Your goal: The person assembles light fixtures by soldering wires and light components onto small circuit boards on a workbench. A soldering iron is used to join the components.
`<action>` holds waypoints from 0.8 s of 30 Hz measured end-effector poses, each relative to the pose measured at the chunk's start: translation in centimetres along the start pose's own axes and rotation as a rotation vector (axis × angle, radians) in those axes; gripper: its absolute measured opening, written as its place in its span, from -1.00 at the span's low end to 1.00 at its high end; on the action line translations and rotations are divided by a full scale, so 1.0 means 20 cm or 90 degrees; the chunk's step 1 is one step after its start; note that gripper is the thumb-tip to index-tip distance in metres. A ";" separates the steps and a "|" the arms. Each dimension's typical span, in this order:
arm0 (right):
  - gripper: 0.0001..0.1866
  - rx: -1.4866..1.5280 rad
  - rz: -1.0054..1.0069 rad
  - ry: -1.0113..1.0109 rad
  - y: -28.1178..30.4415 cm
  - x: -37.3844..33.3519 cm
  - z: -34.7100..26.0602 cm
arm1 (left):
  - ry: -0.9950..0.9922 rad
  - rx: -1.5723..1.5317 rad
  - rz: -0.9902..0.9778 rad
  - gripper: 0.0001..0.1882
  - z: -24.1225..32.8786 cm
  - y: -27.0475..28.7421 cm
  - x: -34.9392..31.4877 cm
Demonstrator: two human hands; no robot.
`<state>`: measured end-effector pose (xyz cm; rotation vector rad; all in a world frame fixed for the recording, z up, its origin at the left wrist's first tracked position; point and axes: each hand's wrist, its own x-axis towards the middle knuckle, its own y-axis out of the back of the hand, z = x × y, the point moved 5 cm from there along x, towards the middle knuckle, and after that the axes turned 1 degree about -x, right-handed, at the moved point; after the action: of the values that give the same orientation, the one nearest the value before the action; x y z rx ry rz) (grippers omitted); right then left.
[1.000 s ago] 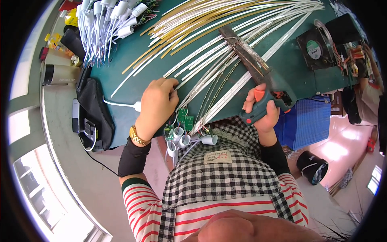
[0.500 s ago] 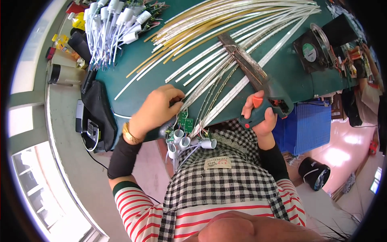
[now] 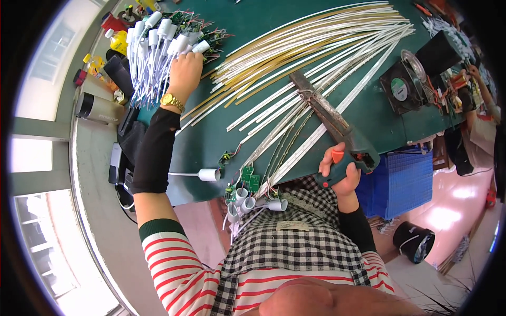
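Worktop, green: bare room left of centre, more toward right edge. Light strips, white and tan, fanned across middle. Crate, blue, below right edge. Pile of white-capped cables, far left. Pistol-handled tool, crossing over strips, obstructing them. Square fan, black, right side. Right grip: closed round tool handle, orange trigger. Left grip: fingers bent at pile; hold cannot be told. Circuit boards, at front edge. Single white cap, left of boards.
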<state>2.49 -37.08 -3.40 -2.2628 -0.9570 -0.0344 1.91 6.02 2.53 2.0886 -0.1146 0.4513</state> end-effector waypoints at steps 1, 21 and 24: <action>-0.39 -0.005 -0.001 -0.007 -0.01 -0.01 0.00 | 0.000 -0.092 0.046 -0.91 -0.03 0.00 -0.04; -0.39 -0.050 0.013 -0.023 0.00 0.02 0.01 | 0.065 -0.551 -0.247 -0.76 0.24 0.50 -0.70; -0.40 -0.058 0.020 -0.014 0.00 0.01 0.01 | 0.069 -0.525 -0.221 -0.83 0.27 0.49 -0.68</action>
<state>2.60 -36.93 -3.49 -2.3648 -0.9489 -0.0407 -11.70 -5.17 2.96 1.2351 0.1130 0.2389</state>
